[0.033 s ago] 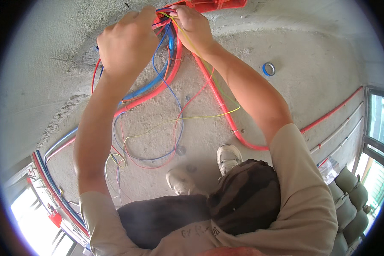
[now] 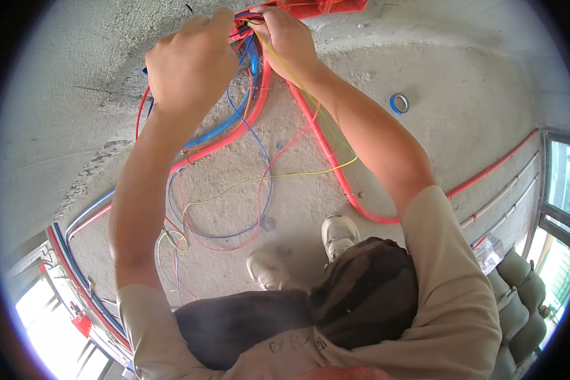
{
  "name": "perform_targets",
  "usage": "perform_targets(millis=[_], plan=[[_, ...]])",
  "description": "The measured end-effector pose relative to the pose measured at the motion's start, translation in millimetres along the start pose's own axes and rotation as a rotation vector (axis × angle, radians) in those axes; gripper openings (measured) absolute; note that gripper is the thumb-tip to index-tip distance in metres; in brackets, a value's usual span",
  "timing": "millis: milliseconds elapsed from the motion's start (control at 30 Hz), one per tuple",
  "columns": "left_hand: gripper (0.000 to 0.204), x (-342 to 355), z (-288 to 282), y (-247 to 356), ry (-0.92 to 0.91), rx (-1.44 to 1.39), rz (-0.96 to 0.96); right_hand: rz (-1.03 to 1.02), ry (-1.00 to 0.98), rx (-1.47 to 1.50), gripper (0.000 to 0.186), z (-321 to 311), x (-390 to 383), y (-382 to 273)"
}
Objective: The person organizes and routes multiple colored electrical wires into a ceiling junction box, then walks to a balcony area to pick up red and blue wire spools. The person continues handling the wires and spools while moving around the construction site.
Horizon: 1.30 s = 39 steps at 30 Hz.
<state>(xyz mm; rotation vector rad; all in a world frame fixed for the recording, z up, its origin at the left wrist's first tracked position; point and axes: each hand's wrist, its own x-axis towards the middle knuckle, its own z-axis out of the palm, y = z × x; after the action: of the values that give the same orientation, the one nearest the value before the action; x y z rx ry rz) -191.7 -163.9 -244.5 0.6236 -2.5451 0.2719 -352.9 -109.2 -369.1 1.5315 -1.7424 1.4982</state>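
Note:
At the top of the view, both hands meet in front of a red plastic electrical box (image 2: 323,6) at the wall. My left hand (image 2: 193,60) is closed, its back toward me; its fingertips are at the wires and mostly hidden. My right hand (image 2: 285,41) pinches electrical wires (image 2: 250,17) at the box opening, with red, blue and yellow-green strands among them. A thin blue wire (image 2: 271,180) hangs down in a wide loop. The yellow-green wire (image 2: 285,174) and a thin red wire (image 2: 259,196) trail loosely alongside it.
Below the box, a blue conduit (image 2: 225,126) and red conduit (image 2: 247,123) curve left. Another red conduit (image 2: 326,149) bends right along the floor. A blue tape roll (image 2: 394,103) lies to the right. Filled sacks (image 2: 519,304) and a clear plastic bag (image 2: 486,256) sit lower right.
My right hand has shifted very slightly at the wires, and the yellow-green wire beside it has moved a little. My left hand stays nearly in place.

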Motion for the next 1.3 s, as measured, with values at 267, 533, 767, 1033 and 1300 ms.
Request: perform_targets(millis=[267,533,767,1033,1300], plan=[[0.012,15,13,14,-0.121,0.042,0.065,0.06,-0.084,-0.005,0.015,10,-8,15],[0.025,4,27,-6,-0.09,-0.395,0.061,-0.043,-0.079,0.0,0.017,-7,10,1],[0.026,-26,8,-12,-0.27,-1.005,-0.53,0.151,-0.038,0.271,0.024,0,-4,9],[0.013,-1,18,5,0.039,-0.164,-0.011,-0.038,-0.062,-0.029,0.029,2,-4,19],[0.013,19,17,33,-0.157,0.068,-0.096,-0.012,0.036,0.08,0.028,2,2,-9]])
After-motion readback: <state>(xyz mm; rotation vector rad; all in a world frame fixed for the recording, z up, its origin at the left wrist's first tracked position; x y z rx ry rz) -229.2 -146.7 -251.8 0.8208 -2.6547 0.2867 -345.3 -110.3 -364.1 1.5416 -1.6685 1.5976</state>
